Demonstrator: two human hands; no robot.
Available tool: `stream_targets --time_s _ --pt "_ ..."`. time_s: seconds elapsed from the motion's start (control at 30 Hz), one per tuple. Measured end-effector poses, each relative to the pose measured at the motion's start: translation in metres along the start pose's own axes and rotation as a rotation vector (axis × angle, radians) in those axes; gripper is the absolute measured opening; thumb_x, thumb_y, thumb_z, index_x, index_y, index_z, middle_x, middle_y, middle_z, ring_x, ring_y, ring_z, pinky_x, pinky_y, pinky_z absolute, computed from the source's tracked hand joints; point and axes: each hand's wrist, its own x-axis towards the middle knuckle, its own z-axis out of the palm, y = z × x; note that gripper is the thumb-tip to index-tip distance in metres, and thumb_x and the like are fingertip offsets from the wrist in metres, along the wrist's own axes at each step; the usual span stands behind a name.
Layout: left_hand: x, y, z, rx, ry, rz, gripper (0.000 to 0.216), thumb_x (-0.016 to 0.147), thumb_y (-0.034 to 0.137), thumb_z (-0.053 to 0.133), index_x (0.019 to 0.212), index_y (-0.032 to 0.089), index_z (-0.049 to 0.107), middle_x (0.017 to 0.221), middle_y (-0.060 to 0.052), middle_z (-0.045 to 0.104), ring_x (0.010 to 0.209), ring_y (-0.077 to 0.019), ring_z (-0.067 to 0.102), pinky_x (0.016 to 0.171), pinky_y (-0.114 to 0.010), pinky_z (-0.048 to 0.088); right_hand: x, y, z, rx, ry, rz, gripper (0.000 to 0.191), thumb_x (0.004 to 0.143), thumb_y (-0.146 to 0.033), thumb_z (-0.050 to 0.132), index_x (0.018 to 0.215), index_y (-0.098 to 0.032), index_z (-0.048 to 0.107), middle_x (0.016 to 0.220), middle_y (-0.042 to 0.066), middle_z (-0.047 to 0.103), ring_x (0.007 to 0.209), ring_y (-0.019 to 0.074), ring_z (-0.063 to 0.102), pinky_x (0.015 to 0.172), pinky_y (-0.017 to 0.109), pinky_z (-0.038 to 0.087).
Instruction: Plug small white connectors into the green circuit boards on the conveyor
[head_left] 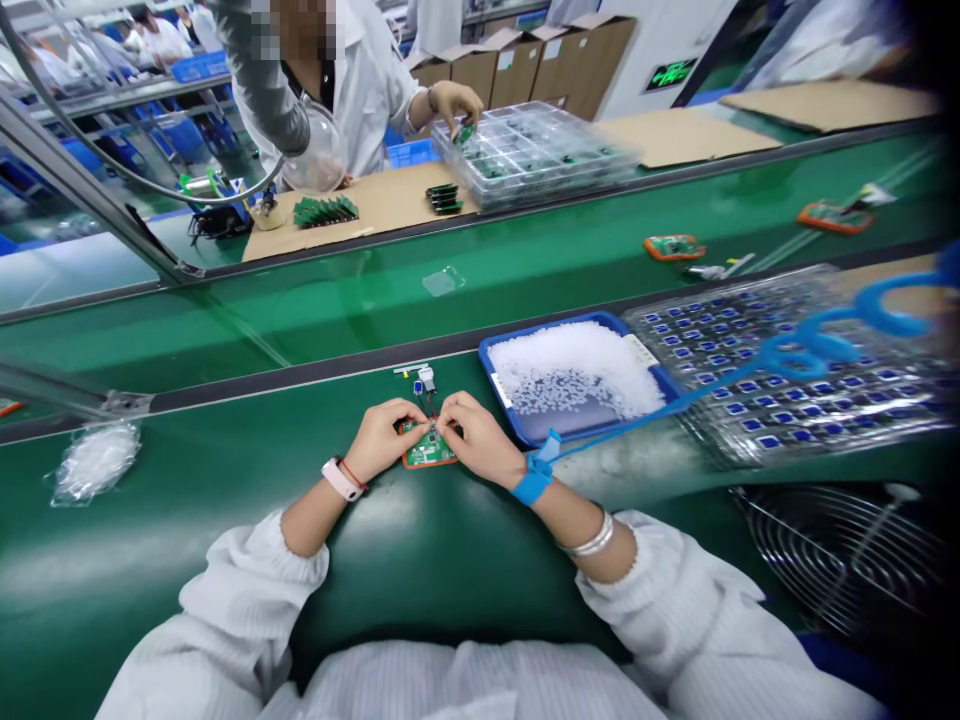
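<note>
A green circuit board (429, 452) in an orange frame lies on the green bench in front of me. My left hand (384, 438) is at its upper left, thumb and forefinger pinched together over the board. From the other side my right hand (480, 440) is closed in a similar pinch, its fingertips almost meeting the left ones. What the fingertips hold is too small to make out. Thin wires run from the board's top edge to a white connector piece (427, 378) and a small blue part (418, 388). A blue strap (534, 482) circles my right wrist.
Right of my hands stands a blue tray (525, 432) of small white pieces. Plastic trays of blue parts (757, 370) lie beyond it, under a coiled blue cord (810, 345). A plastic bag (97, 462) lies left. Across the conveyor (360, 280), a person handles boards.
</note>
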Motion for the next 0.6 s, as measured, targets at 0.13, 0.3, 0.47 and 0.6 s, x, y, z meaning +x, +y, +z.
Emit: stream_targets --time_s 0.13,0.3,0.47,0.6 --pt "-0.003 -0.003 0.0 0.051 -0.03 0.069 0.011 0.083 0.023 0.057 0.091 0.019 0.063 0.092 -0.005 0.066 0.086 -0.018 0.061 0.078 -0.031 0.047 -0.009 -0.002 -0.044 -0.131 0.151 -0.032 0.014 0.083 -0.017 0.046 0.071 -0.021 0.051 0.084 0.006 0.053 0.085 0.0201 0.053 0.078 0.036 0.045" --pt "-0.003 -0.004 0.0 0.089 -0.046 0.082 0.014 0.083 0.026 0.056 0.095 0.019 0.061 0.095 -0.006 0.066 0.088 -0.0193 0.061 0.079 -0.033 0.047 -0.036 0.042 -0.117 -0.499 0.365 0.238 0.013 0.077 -0.021 0.05 0.065 -0.02 0.052 0.075 0.008 0.055 0.081 0.0233 0.053 0.078 0.039 0.043" --pt "-0.002 -0.004 0.0 0.124 -0.048 0.093 0.013 0.084 0.027 0.055 0.093 0.02 0.061 0.094 -0.005 0.068 0.088 -0.0201 0.061 0.079 -0.034 0.047 -0.056 0.074 -0.139 -0.657 0.279 0.355 0.017 0.076 -0.023 0.05 0.061 -0.019 0.056 0.074 0.008 0.058 0.081 0.0229 0.053 0.078 0.038 0.041" --pt "-0.002 -0.005 0.0 0.143 -0.071 0.096 0.013 0.084 0.027 0.055 0.093 0.021 0.061 0.095 -0.005 0.068 0.088 -0.0203 0.061 0.079 -0.034 0.046 -0.055 0.074 -0.133 -0.662 0.207 0.358 0.015 0.077 -0.022 0.051 0.066 -0.018 0.061 0.078 0.008 0.058 0.081 0.0217 0.053 0.079 0.037 0.04"
